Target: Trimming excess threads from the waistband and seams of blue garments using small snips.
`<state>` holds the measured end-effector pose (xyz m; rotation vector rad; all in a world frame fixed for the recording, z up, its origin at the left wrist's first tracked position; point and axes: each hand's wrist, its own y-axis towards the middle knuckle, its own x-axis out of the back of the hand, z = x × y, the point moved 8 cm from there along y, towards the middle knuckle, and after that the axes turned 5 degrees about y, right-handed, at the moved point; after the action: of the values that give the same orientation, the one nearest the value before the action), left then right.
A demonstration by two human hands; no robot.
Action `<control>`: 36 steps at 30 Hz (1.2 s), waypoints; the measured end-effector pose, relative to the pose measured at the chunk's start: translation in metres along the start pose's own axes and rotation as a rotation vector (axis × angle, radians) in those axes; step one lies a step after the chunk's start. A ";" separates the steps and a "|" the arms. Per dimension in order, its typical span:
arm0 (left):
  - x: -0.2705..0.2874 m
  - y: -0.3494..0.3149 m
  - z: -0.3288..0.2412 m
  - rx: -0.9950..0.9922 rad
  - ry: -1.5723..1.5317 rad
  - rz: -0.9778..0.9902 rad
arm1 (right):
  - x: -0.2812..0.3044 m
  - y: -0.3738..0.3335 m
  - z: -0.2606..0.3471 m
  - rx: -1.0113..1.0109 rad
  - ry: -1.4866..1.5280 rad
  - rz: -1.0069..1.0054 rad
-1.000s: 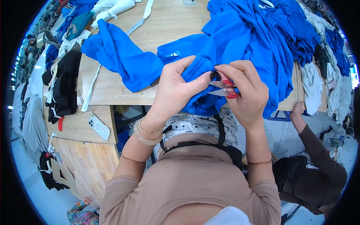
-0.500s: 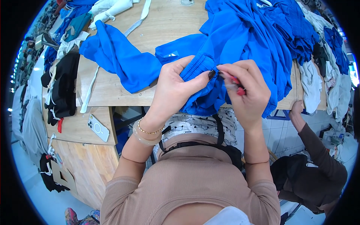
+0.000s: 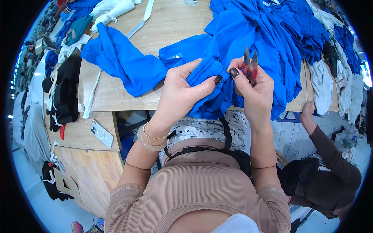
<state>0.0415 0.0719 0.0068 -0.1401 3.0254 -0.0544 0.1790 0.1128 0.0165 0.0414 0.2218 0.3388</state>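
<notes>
My left hand (image 3: 186, 85) is closed around the gathered, elastic-looking band (image 3: 206, 72) of a bright blue garment (image 3: 268, 50), its thumb pressed on the ruffles. Close by on the right, my right hand (image 3: 254, 91) grips small red-handled thread snips (image 3: 250, 68). Their two blades point up, slightly apart, and away from the band. Thumb and forefinger of that hand pinch together at the band's edge; what lies between the tips is too small to make out. Most of the blue cloth spreads over the table beyond my hands.
A separate-looking blue piece (image 3: 124, 58) lies left on the wooden table (image 3: 175, 19), near a white strip (image 3: 93, 93). Black cloth (image 3: 66, 89) and a phone (image 3: 102, 133) lie farther left. White cloth (image 3: 321, 87) hangs at right, where another person's arm (image 3: 322, 143) reaches the table edge.
My right hand has turned, so the snips now point up instead of being tucked blurred beneath the fingers. The left hand keeps its grip on the band.
</notes>
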 end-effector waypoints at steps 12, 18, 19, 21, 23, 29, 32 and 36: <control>0.004 0.002 0.001 -0.035 0.043 -0.015 | -0.024 -0.015 0.039 0.650 -0.719 0.028; 0.006 0.001 0.003 0.027 0.006 -0.002 | 0.004 0.005 0.017 0.407 -0.246 -0.121; 0.008 0.001 0.002 0.026 0.006 -0.005 | 0.012 0.006 0.010 0.293 -0.109 -0.149; 0.009 0.002 0.003 0.044 -0.057 0.019 | 0.020 0.010 0.000 0.187 0.030 -0.125; 0.010 0.002 0.005 0.056 -0.072 0.027 | 0.020 0.011 0.000 0.160 0.068 -0.120; 0.006 -0.002 0.009 0.160 -0.117 0.209 | -0.009 0.028 -0.024 -0.188 0.073 0.306; 0.011 -0.003 0.008 0.212 -0.071 0.288 | -0.018 0.025 -0.041 -0.391 0.266 0.556; 0.016 -0.002 0.011 0.258 0.092 0.349 | 0.002 0.030 -0.034 -0.388 -0.040 0.502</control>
<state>0.0270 0.0681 -0.0059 0.4214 3.0466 -0.4272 0.1637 0.1416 -0.0152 -0.2831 0.0997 0.8751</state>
